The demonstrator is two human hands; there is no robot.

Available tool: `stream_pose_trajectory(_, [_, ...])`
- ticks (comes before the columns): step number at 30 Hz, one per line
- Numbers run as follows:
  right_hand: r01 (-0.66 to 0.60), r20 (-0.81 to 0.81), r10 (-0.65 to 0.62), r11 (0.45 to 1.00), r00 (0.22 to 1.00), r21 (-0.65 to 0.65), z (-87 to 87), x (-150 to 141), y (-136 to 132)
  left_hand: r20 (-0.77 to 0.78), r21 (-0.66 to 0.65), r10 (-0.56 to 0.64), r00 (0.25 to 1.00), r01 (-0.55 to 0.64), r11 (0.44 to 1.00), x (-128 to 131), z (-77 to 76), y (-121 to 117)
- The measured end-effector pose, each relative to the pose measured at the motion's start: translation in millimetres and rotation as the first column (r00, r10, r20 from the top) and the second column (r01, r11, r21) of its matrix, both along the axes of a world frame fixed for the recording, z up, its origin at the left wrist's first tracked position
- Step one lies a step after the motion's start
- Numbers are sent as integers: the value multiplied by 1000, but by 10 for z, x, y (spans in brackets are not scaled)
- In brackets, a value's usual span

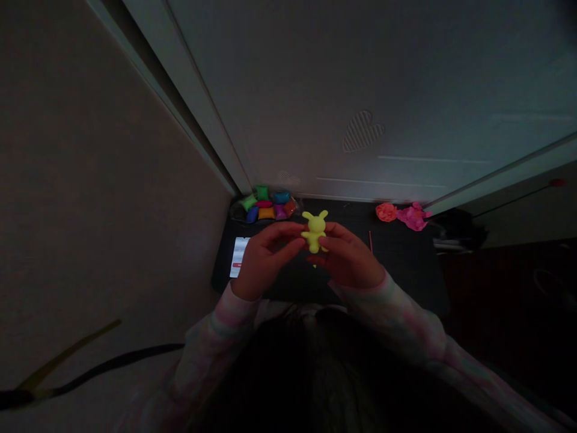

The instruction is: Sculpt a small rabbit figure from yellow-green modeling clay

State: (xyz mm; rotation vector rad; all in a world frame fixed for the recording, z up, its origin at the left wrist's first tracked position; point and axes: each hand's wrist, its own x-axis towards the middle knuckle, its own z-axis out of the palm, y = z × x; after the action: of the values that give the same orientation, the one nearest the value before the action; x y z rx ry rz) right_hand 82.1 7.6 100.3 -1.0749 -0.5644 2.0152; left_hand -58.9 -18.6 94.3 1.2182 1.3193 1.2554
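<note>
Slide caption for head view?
Left hand and right hand hold a yellow bunny figure over a dark tabletop.

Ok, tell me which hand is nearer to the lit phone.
Left. The left hand is just right of the phone, overlapping its edge in this view; the right hand is farther off, on the far side of the yellow rabbit figure.

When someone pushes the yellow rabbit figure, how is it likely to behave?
The yellow rabbit figure is probably light, since the left hand and right hand hold it lightly at its sides. Its narrow, raised ears may bend or break easily. Its large, round head could make it tip when stood up.
</note>
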Motion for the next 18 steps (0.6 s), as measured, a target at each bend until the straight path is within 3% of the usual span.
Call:
stream_pose_trajectory(8, [-43,61,41,999,997,26,11,20,-9,-303,95,-132,944,167,981,-142,60,20])
stream_pose_trajectory(18, [-57,51,57,998,997,-2,49,15,-18,-385,238,-136,913,240,941,-183,37,32])
